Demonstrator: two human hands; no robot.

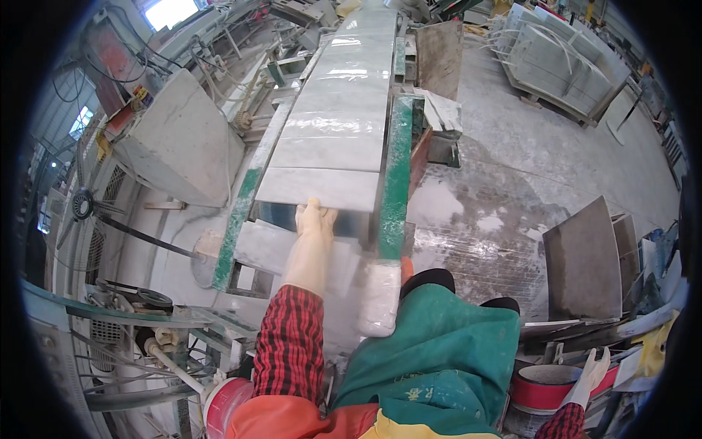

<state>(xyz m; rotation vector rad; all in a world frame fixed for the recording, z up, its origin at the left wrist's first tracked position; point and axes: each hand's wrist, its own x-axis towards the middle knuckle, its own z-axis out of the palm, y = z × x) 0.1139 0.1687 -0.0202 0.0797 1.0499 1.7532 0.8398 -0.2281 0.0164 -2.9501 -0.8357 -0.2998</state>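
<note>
A pale grey stone slab (322, 186) lies at the near end of a long run of similar wet, shiny slabs (333, 102) between two green rails. My left hand (314, 219), in a cream glove, grips its near edge, one digit on top and the rest partly hidden at the edge. Under and nearer than that edge are more pale flat pieces (263, 245). Far off to the right, my right hand (591, 374), also gloved, is held beside a red-banded round container (545, 377). Its visible fingers are apart and nothing shows in them.
The green right rail (397, 175) ends near a plastic-wrapped pad (379, 300) by my green apron (439, 336). Upright slabs (585, 260) lean at the right. A wheel-like metal part (82, 205) stands left, and strapped slabs (563, 66) sit at the far right.
</note>
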